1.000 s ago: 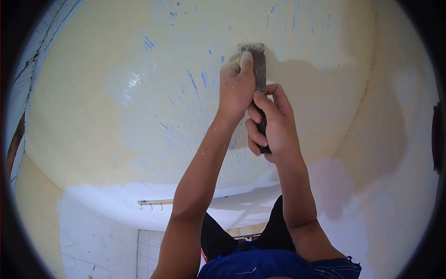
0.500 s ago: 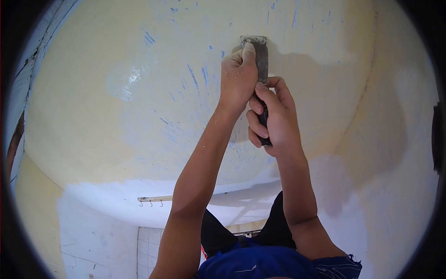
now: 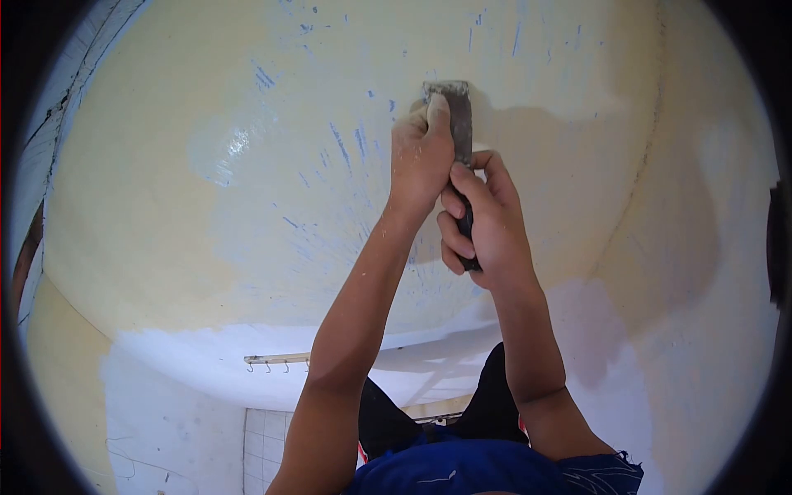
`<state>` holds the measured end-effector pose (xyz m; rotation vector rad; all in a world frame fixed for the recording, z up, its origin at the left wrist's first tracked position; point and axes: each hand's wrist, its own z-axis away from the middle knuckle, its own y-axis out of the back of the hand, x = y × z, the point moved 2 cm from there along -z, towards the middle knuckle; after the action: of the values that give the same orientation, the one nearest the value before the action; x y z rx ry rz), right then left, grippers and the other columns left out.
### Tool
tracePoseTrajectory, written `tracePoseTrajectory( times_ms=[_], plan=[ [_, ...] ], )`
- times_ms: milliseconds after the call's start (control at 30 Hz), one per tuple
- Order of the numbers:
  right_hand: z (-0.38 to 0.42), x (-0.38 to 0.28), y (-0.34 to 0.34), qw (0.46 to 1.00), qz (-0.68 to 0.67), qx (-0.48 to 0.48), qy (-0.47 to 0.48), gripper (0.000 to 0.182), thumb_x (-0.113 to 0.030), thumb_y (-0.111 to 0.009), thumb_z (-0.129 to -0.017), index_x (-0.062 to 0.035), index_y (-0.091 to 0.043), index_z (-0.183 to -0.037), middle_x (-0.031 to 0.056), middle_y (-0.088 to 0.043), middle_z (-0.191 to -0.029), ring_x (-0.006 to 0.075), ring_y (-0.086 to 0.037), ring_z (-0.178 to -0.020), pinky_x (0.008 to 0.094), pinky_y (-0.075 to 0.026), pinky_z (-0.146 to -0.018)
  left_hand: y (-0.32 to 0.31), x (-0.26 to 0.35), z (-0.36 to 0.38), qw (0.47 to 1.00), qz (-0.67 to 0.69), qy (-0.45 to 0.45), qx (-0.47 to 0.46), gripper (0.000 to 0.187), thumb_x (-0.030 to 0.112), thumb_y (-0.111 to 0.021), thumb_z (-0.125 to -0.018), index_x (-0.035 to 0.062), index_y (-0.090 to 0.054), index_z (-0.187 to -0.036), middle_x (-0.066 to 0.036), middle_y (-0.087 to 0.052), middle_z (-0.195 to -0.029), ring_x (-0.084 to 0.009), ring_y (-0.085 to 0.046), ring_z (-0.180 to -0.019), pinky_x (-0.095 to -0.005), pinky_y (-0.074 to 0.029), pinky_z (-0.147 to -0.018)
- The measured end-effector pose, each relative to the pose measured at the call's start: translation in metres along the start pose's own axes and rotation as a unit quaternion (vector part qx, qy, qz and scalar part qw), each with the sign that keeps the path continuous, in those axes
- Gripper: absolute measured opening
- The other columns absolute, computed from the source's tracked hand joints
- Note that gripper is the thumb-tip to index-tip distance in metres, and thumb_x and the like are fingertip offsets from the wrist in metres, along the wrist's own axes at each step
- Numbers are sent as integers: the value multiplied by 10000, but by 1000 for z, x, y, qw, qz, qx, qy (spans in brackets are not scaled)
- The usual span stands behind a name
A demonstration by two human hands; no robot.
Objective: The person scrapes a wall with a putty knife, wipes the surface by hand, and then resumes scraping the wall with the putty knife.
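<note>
A scraper (image 3: 460,124) with a flat metal blade and a dark handle lies against the pale yellow wall (image 3: 165,165). My right hand (image 3: 488,214) has its fingers wrapped round the handle. Higher up, my left hand (image 3: 424,153) pinches the blade near its tip, thumb on top and fingers behind it. Pale dust coats the left fingers and flecks the forearm. Crumbs of scraped paint sit along the blade's front edge. Blue streaks (image 3: 340,142) mark the wall around the tool.
A rail with hooks (image 3: 276,360) is fixed to the white lower part of the wall. A long crack (image 3: 639,177) runs down the wall on the right. At the far right edge is a dark object (image 3: 775,247). White tiles (image 3: 264,445) show at the lower left.
Both hands and the scraper have moved a little down the wall, toward my body. The grip of each hand stays the same.
</note>
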<state>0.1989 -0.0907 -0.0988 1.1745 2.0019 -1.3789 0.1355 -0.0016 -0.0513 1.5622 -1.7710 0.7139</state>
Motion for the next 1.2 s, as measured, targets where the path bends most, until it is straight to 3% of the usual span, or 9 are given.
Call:
tracePoseTrajectory(
  times_ms=[67,467,567,700,900,967,1067,1200],
  plan=[
    [-1,-3,1,1000,-1,-8,-2,166,-188,-483,-1027,-102,-341,-1026,16,-441,-669,79,-344,-355,293,-304,-269,-1,-10,-2,999,43,5,-21,480,297,-468,-1046,34,-511,-647,-4,-506,-584,-91,-422,-554,-323,-378,-521],
    [1,1,7,1000,-13,0,0,162,-178,-479,-1029,-101,-338,-1047,21,-445,-676,81,-343,-354,291,-301,-270,-5,-7,3,999,7,18,-30,494,313,-446,-1051,27,-531,-658,-13,-500,-568,-99,-428,-550,-331,-372,-509],
    [-4,-5,2,1000,-16,8,1,162,-187,-481,-1031,-102,-344,-1047,23,-447,-675,81,-342,-352,290,-298,-269,-8,-3,-11,999,4,-44,-7,494,302,-445,-1054,17,-529,-660,-14,-492,-562,-93,-423,-550,-328,-369,-507],
    [-6,-9,3,1000,-23,4,19,158,-195,-486,-1032,-101,-358,-1036,23,-447,-673,79,-344,-350,290,-303,-266,-8,10,-6,999,3,5,-37,491,294,-445,-1053,-3,-530,-671,-24,-491,-555,-99,-430,-554,-339,-378,-516],
    [6,-8,15,1000,-20,12,-3,158,-197,-490,-1029,-98,-368,-1036,21,-446,-673,80,-351,-353,288,-305,-266,-15,-4,3,999,-15,2,-41,485,286,-452,-1044,-6,-521,-663,-50,-516,-554,-118,-438,-547,-356,-388,-526],
    [3,-16,12,1000,-11,13,-6,158,-199,-490,-1029,-98,-369,-1038,21,-446,-673,80,-351,-354,288,-304,-266,-19,1,-5,999,-27,-43,-13,495,284,-455,-1042,4,-508,-637,-46,-514,-548,-113,-429,-537,-348,-380,-515],
    [-4,-21,7,1000,-2,18,18,163,-201,-490,-1028,-94,-368,-1038,20,-446,-675,79,-349,-354,288,-309,-264,-20,7,-14,999,28,-28,-36,499,282,-458,-1040,-18,-513,-644,-53,-510,-539,-115,-428,-532,-353,-379,-513],
    [4,-6,13,999,-20,22,15,168,-202,-495,-1025,-95,-367,-1028,22,-448,-680,82,-351,-354,290,-314,-262,-17,-1,-3,999,-1,-18,-32,503,282,-460,-1038,-30,-516,-648,-51,-495,-527,-115,-423,-523,-356,-375,-504]
  ],
)
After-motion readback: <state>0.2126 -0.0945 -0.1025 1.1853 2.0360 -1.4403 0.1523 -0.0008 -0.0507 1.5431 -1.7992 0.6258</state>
